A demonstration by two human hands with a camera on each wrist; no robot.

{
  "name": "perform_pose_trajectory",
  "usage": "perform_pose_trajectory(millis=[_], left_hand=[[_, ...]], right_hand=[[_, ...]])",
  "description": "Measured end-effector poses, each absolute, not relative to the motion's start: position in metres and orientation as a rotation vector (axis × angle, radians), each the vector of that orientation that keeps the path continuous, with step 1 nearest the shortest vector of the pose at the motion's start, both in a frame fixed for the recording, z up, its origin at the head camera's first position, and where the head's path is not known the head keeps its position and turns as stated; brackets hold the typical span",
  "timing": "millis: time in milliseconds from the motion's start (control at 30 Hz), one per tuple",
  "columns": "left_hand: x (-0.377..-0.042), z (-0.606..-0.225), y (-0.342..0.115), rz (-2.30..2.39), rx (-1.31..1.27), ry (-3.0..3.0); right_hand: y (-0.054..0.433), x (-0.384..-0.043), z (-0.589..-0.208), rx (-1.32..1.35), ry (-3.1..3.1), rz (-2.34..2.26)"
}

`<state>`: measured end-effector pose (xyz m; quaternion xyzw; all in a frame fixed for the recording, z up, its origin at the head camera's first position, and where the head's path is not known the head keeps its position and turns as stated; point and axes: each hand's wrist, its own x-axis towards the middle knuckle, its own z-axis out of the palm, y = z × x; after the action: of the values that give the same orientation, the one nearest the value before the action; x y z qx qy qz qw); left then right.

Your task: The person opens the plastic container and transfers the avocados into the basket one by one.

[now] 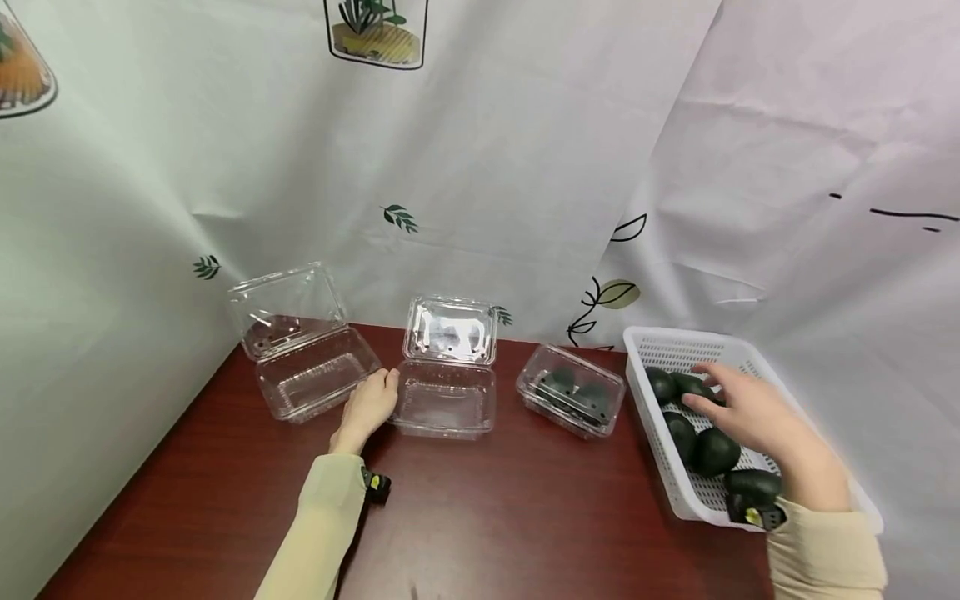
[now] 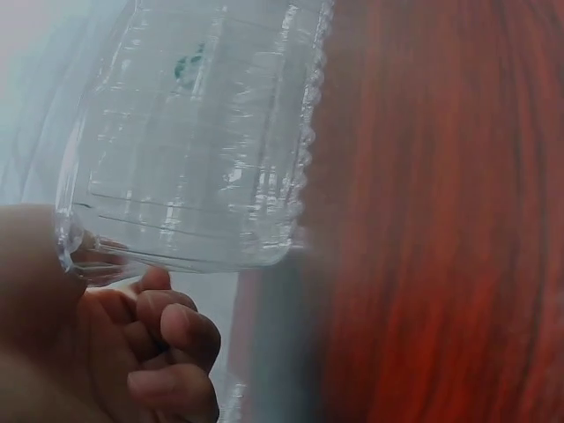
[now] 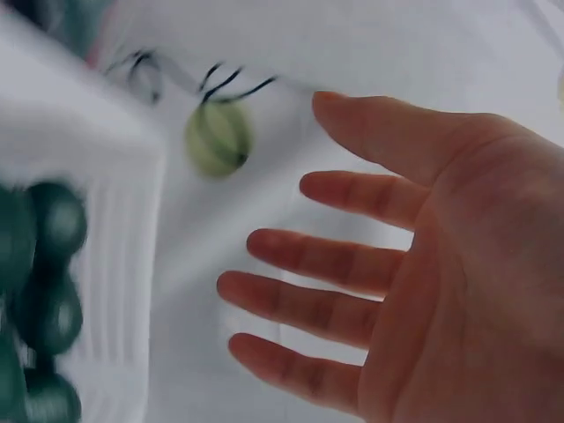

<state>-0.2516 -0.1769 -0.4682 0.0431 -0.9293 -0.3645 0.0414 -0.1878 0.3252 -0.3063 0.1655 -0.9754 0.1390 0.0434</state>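
Container [image 2: 194, 167] in left grip [image 1: 371, 402], right grip [image 1: 753, 412] spread

Dark green avocados [image 1: 716, 452] (smooth, rounded) loose in a white basket [image 1: 690, 350], middle clear clamshell [image 1: 447, 404] open, lid [image 1: 450, 331] tilted back

dark green avocados [image 1: 716, 452], white basket [image 1: 675, 333], clear boxes [image 1: 444, 404], red-brown wood-grained table [image 1: 540, 517], cream sleeves [image 1: 322, 517], white backdrop [image 1: 525, 150] with green leaf prints [image 1: 400, 218]

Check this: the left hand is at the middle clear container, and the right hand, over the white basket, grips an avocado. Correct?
Not quite: the right hand isn't gripping an avocado. The right wrist view shows its fingers spread, holding nothing. It is over the white basket, and the left hand is at the middle clear container, as you said.
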Motion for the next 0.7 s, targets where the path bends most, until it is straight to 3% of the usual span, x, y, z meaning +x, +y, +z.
perform_pose_trajectory(millis=[433, 700], left_hand=[[-0.241, -0.446, -0.179, -0.9, 0.143, -2.867], [-0.236, -0.436, -0.181, -0.881, 0.148, -2.801]], right_hand=[[0.234, -0.208, -0.347, 0.592, -2.867, 0.733], [0.206, -0.22, -0.382, 0.587, -2.818, 0.885]])
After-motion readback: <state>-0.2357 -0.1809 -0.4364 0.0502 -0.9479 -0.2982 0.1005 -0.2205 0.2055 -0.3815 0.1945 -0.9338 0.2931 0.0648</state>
